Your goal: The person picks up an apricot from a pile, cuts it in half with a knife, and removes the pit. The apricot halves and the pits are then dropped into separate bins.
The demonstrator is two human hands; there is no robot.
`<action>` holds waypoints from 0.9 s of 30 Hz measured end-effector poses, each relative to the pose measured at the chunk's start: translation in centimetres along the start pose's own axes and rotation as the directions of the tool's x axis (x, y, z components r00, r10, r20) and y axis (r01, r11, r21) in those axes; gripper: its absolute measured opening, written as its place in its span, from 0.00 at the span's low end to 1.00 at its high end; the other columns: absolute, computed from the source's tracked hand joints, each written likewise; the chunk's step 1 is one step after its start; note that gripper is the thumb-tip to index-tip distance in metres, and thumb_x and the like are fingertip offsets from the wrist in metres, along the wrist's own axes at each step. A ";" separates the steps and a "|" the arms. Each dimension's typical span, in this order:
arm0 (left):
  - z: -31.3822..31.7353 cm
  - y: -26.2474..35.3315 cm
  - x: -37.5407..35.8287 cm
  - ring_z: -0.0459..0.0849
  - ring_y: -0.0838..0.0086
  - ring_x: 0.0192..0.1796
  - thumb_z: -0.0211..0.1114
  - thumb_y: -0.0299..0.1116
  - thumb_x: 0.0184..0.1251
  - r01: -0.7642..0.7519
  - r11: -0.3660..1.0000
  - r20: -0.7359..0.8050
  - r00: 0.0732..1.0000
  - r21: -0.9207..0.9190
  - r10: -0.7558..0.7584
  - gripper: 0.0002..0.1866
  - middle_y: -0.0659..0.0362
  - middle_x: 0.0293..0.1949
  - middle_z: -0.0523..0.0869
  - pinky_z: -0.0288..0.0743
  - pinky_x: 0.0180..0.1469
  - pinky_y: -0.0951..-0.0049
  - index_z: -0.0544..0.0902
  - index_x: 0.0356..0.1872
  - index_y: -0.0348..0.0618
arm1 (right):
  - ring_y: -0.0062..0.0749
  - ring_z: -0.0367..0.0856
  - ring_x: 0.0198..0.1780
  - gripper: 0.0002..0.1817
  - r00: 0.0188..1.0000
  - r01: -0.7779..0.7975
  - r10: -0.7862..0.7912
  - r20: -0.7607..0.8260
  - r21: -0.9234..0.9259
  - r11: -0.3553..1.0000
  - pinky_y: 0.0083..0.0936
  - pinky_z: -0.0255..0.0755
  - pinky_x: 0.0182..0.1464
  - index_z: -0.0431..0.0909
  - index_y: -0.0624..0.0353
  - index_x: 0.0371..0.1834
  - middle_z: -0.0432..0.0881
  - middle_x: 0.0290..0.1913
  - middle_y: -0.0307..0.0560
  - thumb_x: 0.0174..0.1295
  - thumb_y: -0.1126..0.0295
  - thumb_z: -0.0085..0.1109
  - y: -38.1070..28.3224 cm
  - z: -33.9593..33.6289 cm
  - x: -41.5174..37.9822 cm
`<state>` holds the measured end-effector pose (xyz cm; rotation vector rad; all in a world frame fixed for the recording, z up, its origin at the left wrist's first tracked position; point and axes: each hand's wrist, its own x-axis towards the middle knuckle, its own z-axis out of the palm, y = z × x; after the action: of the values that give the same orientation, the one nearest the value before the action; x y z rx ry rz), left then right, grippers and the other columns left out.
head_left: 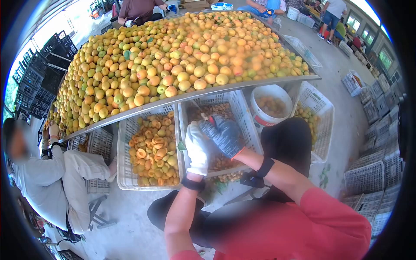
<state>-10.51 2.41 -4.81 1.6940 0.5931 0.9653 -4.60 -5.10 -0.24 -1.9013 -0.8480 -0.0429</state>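
My left hand, in a white glove, is closed, and what its fingers hold is hidden. Against it, my right hand in a grey-blue glove wraps round a small red-handled knife. Both hands are over a white crate with brown apricot stones inside. To their left, another white crate holds halved apricots. A heap of whole apricots covers the metal-edged table in front.
A white bucket with pulpy contents stands right of the stone crate, beside a crate of greenish fruit. A person sits at the left; others are behind the table. Stacked crates line the right. My knee is near the bucket.
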 end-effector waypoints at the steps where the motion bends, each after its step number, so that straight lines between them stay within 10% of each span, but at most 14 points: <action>1: 0.1 -1.9 0.4 0.75 0.80 0.29 0.46 0.38 0.76 -0.166 0.979 0.002 0.986 0.117 0.167 0.16 0.62 0.31 0.79 0.71 0.29 0.78 0.78 0.43 0.37 | 0.53 0.78 0.27 0.20 1.000 -0.004 0.004 -0.003 -0.005 1.000 0.42 0.68 0.29 0.76 0.56 0.29 0.79 0.24 0.57 0.61 0.49 0.59 0.0 -0.3 0.2; 2: -1.0 -0.5 0.7 0.72 0.78 0.19 0.45 0.42 0.75 0.304 0.872 0.211 0.948 -0.385 -0.238 0.15 0.65 0.24 0.77 0.67 0.21 0.78 0.77 0.38 0.44 | 0.53 0.78 0.27 0.19 0.991 0.132 -0.128 0.046 -0.097 0.987 0.41 0.69 0.29 0.75 0.56 0.28 0.78 0.23 0.57 0.60 0.51 0.60 -0.3 -0.7 0.4; 3: -1.8 1.7 1.2 0.67 0.76 0.13 0.42 0.47 0.75 0.692 0.454 0.431 0.712 -0.561 -0.554 0.18 0.65 0.18 0.73 0.61 0.16 0.76 0.76 0.36 0.48 | 0.52 0.78 0.26 0.17 0.962 0.269 -0.253 0.106 -0.180 0.946 0.41 0.69 0.29 0.75 0.56 0.28 0.78 0.23 0.56 0.60 0.52 0.61 -0.5 -1.0 0.7; 5: -3.0 3.1 1.3 0.66 0.74 0.13 0.40 0.51 0.75 0.712 0.356 0.577 0.700 -0.605 -0.420 0.22 0.63 0.16 0.71 0.58 0.16 0.77 0.76 0.35 0.45 | 0.43 0.80 0.24 0.15 0.979 0.173 -0.170 0.111 -0.026 0.985 0.35 0.71 0.26 0.77 0.54 0.30 0.79 0.21 0.49 0.60 0.53 0.62 0.3 -0.9 1.2; 7: -3.8 3.3 1.8 0.64 0.72 0.15 0.41 0.53 0.74 0.658 0.286 0.577 0.751 -0.697 -0.321 0.25 0.60 0.16 0.68 0.57 0.17 0.74 0.75 0.35 0.41 | 0.28 0.78 0.19 0.14 0.961 0.250 -0.156 -0.226 0.487 0.837 0.26 0.68 0.20 0.79 0.51 0.33 0.77 0.19 0.39 0.61 0.52 0.63 2.8 0.9 1.6; 8: -4.4 2.9 2.0 0.64 0.72 0.16 0.41 0.55 0.73 0.661 0.227 0.595 0.746 -0.715 -0.300 0.26 0.60 0.16 0.68 0.58 0.18 0.74 0.76 0.34 0.41 | 0.18 0.71 0.15 0.16 0.891 -0.442 0.378 0.251 0.670 0.597 0.19 0.61 0.14 0.80 0.51 0.34 0.75 0.20 0.33 0.61 0.50 0.63 2.3 -0.8 0.9; 11: -6.1 2.8 2.3 0.66 0.71 0.17 0.41 0.59 0.72 0.629 0.171 0.571 0.767 -0.758 -0.291 0.29 0.59 0.16 0.69 0.59 0.21 0.74 0.76 0.36 0.40 | 0.19 0.65 0.11 0.16 0.733 -0.680 0.485 0.476 0.521 0.516 0.20 0.56 0.12 0.80 0.53 0.33 0.75 0.19 0.36 0.61 0.51 0.62 1.2 -1.8 -0.2; 16: -8.3 3.7 2.4 0.68 0.70 0.19 0.43 0.64 0.69 0.497 0.286 0.384 0.846 -0.819 -0.371 0.33 0.58 0.19 0.74 0.60 0.22 0.74 0.77 0.39 0.41 | 0.21 0.66 0.14 0.18 0.767 -0.596 0.398 0.503 0.330 0.732 0.22 0.59 0.16 0.80 0.56 0.30 0.76 0.20 0.36 0.61 0.51 0.62 6.2 5.0 -2.8; 19: -9.2 5.3 2.7 0.68 0.70 0.20 0.43 0.63 0.70 0.453 0.315 0.286 0.843 -0.834 -0.456 0.31 0.57 0.19 0.74 0.61 0.23 0.73 0.77 0.41 0.42 | 0.20 0.68 0.16 0.16 0.555 -0.769 0.440 0.706 0.232 0.596 0.23 0.60 0.17 0.81 0.57 0.30 0.78 0.21 0.38 0.61 0.55 0.62 2.5 7.7 -0.6; 21: -10.1 4.7 2.7 0.69 0.70 0.21 0.44 0.59 0.71 0.419 0.333 0.261 0.866 -0.845 -0.427 0.27 0.56 0.23 0.76 0.62 0.24 0.73 0.77 0.43 0.43 | 0.19 0.68 0.16 0.12 0.876 -0.440 0.219 0.429 0.529 0.725 0.23 0.60 0.15 0.81 0.56 0.34 0.79 0.22 0.39 0.63 0.59 0.60 2.2 10.6 1.2; 22: -10.3 4.6 2.8 0.69 0.70 0.22 0.44 0.57 0.71 0.413 0.333 0.242 0.860 -0.848 -0.450 0.26 0.56 0.25 0.77 0.62 0.25 0.73 0.76 0.43 0.43 | 0.19 0.68 0.16 0.12 0.879 -0.435 0.215 0.425 0.534 0.725 0.23 0.60 0.15 0.81 0.56 0.34 0.79 0.22 0.39 0.63 0.59 0.60 2.1 10.3 1.9; 24: -10.2 3.8 2.8 0.68 0.71 0.21 0.44 0.52 0.72 0.400 0.316 0.242 0.866 -0.860 -0.438 0.22 0.55 0.30 0.78 0.62 0.24 0.73 0.76 0.43 0.43 | 0.19 0.67 0.14 0.09 0.842 -0.520 0.352 0.408 0.787 0.332 0.21 0.60 0.14 0.79 0.56 0.33 0.76 0.19 0.37 0.65 0.63 0.58 -1.6 6.2 3.3; 25: -9.7 3.6 2.7 0.68 0.71 0.21 0.44 0.52 0.72 0.404 0.303 0.249 0.863 -0.863 -0.440 0.22 0.55 0.30 0.78 0.62 0.24 0.73 0.76 0.43 0.43 | 0.19 0.67 0.14 0.09 0.841 -0.521 0.359 0.404 0.782 0.342 0.21 0.60 0.14 0.79 0.56 0.33 0.76 0.19 0.37 0.65 0.63 0.58 -2.2 4.7 4.0; 27: -8.2 3.6 2.1 0.68 0.71 0.19 0.44 0.51 0.73 0.475 0.325 0.329 0.849 -0.818 -0.413 0.21 0.56 0.29 0.78 0.61 0.22 0.74 0.75 0.42 0.42 | 0.21 0.66 0.12 0.09 0.845 -0.495 0.178 0.505 0.863 -0.095 0.20 0.59 0.12 0.75 0.54 0.31 0.73 0.17 0.36 0.65 0.62 0.58 -2.9 1.9 4.6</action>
<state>-16.44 7.32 0.22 0.5185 0.3555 0.6002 -3.41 -0.36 2.92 -0.5531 -0.2170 0.9507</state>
